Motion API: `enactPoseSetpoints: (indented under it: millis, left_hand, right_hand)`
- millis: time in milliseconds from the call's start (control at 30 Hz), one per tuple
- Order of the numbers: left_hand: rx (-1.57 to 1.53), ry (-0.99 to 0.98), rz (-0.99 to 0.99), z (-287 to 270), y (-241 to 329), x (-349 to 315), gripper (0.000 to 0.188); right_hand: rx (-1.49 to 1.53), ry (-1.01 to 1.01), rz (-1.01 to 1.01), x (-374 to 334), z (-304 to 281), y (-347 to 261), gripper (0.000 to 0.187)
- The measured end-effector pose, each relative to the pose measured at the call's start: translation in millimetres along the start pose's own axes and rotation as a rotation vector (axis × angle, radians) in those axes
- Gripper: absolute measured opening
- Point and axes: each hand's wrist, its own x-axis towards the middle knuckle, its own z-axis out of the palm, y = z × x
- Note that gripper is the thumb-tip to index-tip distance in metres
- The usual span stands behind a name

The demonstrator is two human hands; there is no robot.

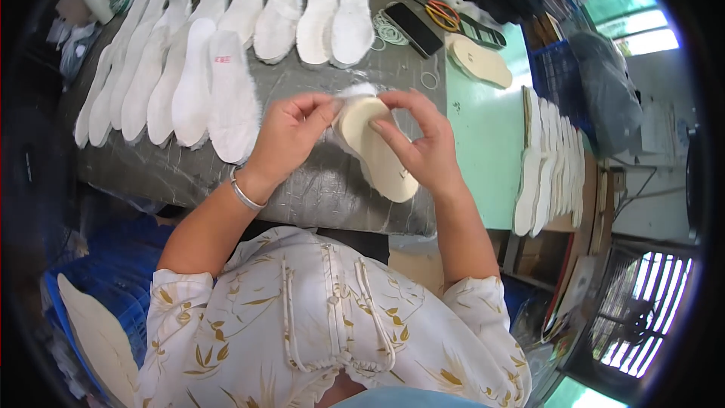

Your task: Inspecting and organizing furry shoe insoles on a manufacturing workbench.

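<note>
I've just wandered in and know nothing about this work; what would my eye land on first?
Probably the cream insole at the centre, held between the left hand and the right hand, with white fluff at its top. Next come the many white insoles laid out over the left and far parts of the dark table. The black phone stands out too, near the table's far right.
</note>
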Motion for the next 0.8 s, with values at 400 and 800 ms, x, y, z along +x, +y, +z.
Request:
enactPoseSetpoints:
  millis: [400,800]
  left_hand:
    - [0.163,0.022,-0.007,31.8,28.5,54.0,0.021]
    - [-0.154,-0.085,-0.169,45.3,36.2,48.4,0.030]
  right_hand:
    - [-0.293,0.140,-0.349,-6.0,-29.3,-37.3,0.020]
    - [-0.040,0.081,-0.416,-33.5,-34.7,-49.8,0.026]
